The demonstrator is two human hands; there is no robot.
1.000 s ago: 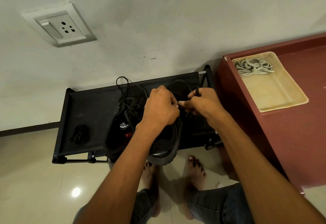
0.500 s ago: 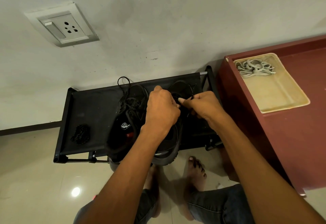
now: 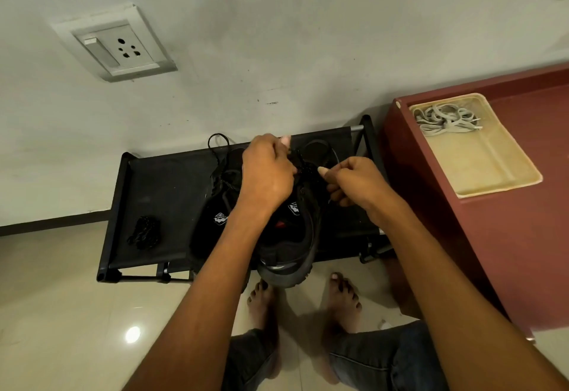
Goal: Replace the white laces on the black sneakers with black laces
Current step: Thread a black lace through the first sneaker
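I'm lacing the second sneaker (image 3: 295,230) right now, the one sitting under my fingers on the black rack (image 3: 160,193), its heel hanging off the near edge. My left hand (image 3: 266,175) is curling over the top eyelets, fingers closed around the black lace (image 3: 303,166) there, and my right hand (image 3: 357,183) is pinching the lace's other run just beside it, thumb and forefinger tight. The first sneaker (image 3: 215,215) is lying just left of my left hand, already carrying black lace. The white laces (image 3: 446,118) are sitting well off to the right of my fingers in the cream tray (image 3: 492,175). A spare dark bundle (image 3: 144,232) is waiting far left. Next, I reckon, I'm pulling both ends snug and even, then tying off.
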